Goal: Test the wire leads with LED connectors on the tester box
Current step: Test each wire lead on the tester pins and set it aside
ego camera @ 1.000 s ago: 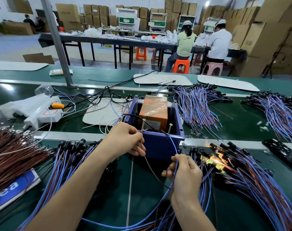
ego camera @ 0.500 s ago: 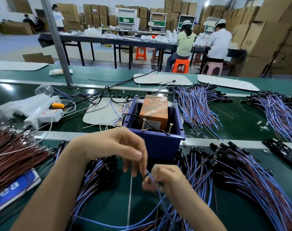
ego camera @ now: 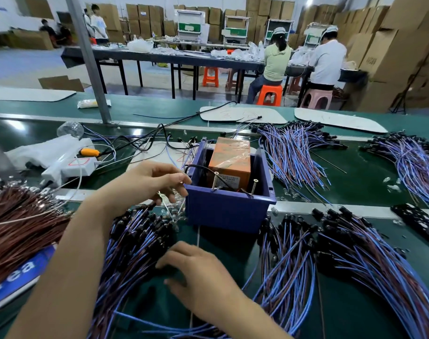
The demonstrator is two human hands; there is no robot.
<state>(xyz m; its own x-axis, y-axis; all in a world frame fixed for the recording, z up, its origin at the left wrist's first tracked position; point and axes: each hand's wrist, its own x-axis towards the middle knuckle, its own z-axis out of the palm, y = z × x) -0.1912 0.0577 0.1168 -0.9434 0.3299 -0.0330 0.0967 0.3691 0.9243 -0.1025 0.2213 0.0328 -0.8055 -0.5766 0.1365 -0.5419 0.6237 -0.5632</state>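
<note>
Fingers [ego camera: 176, 178] of left hand [ego camera: 149, 184] curl beside tester box [ego camera: 228, 211], grip unclear; right hand [ego camera: 201, 272] rests loosely on leads [ego camera: 135, 241], many seemingly untested.

Green bench [ego camera: 355, 182]: blue tester box [ego camera: 225, 214], wire lead bundles [ego camera: 289, 155], brown wires [ego camera: 20, 221]
</note>
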